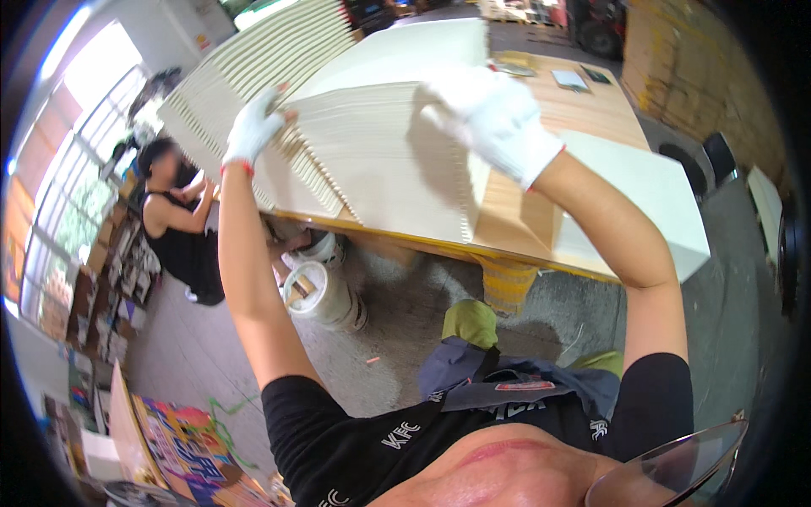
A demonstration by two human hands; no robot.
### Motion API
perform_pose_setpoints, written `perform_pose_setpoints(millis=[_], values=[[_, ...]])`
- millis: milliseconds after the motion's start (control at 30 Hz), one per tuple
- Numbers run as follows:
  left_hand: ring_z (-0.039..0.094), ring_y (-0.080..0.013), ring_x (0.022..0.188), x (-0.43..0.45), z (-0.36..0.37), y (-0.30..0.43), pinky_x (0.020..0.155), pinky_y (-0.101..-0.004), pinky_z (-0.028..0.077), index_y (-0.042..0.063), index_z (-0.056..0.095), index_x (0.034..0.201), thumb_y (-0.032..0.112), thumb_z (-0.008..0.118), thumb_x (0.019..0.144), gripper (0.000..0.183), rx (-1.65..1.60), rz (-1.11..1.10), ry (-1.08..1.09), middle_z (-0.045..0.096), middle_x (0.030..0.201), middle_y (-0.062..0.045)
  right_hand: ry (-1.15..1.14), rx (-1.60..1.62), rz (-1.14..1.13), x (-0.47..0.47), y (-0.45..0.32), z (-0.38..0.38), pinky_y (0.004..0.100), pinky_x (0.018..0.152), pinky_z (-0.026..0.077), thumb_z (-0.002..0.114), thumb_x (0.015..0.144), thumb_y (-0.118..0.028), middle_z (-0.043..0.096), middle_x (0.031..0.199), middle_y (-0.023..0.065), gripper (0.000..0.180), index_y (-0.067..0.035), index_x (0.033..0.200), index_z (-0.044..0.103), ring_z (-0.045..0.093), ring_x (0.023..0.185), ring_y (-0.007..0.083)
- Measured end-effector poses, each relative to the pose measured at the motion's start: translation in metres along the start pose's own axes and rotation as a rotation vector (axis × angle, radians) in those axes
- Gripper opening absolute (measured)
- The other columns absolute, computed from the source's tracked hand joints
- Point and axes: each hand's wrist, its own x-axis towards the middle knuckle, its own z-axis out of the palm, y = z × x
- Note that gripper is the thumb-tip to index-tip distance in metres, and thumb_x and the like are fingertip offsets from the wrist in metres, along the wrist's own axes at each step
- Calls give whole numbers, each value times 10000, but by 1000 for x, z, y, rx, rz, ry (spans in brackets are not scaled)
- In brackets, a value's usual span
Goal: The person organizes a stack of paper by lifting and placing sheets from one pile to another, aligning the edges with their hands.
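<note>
A tall stack of pale paperboard sheets [380,152] stands before me on a wooden tabletop. My left hand [256,127], in a white glove with bare fingertips, is at the stack's upper left corner. Its thumb and fingers are spread apart, with nothing visible between them. Over the right end of the same stack is my right hand [491,114], also in a white glove and blurred. Its fingers are partly curled, and whether they pinch a sheet is unclear. Another stack with ridged layers [253,70] rises behind my left hand.
A flat white board stack [633,196] lies on the table's right [516,212]. White buckets [310,288] stand on the floor under the left edge, one with a brush across it. A person [180,215] in black sits at the left. Large cartons [703,82] rise at the right.
</note>
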Motion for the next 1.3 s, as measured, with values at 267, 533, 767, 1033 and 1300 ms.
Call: perform_pose_setpoints(millis=[267,533,767,1033,1300], values=[[562,-268,1236,-140,121,134,1076,-387,428,-51,549,1320,-74,589,924,399,-266,313,544,590,1341,-168,27,28,94,-238,80,17,461,1058,447,586,966,-380,583,1355,166,442,-110,1316,597,570,1219,318],[600,-344,1177,-140,243,331,1012,-408,479,54,691,1106,-40,735,747,374,-465,926,-133,636,1250,-169,185,-175,1095,-421,227,-88,419,958,479,477,972,-565,672,1183,143,526,-123,1196,654,637,1109,316],[609,-331,1114,-93,345,494,978,-400,476,123,678,1212,250,653,895,342,-469,927,-486,647,1213,-155,-116,-1,1273,-433,228,-86,435,894,489,378,922,-742,686,1078,211,748,-67,1079,659,663,1009,367],[619,-311,1098,-67,393,552,944,-397,491,121,703,1170,167,620,893,293,-371,696,-694,657,1176,-164,-165,-332,782,-418,242,-108,463,734,506,478,990,-531,647,865,150,461,-92,934,607,648,826,339],[640,-179,895,-81,406,545,808,-308,512,94,691,1194,122,611,920,287,-671,766,-621,678,1100,-87,28,225,1137,-402,245,-94,403,806,453,420,976,-629,622,921,127,590,-66,975,594,597,853,295]])
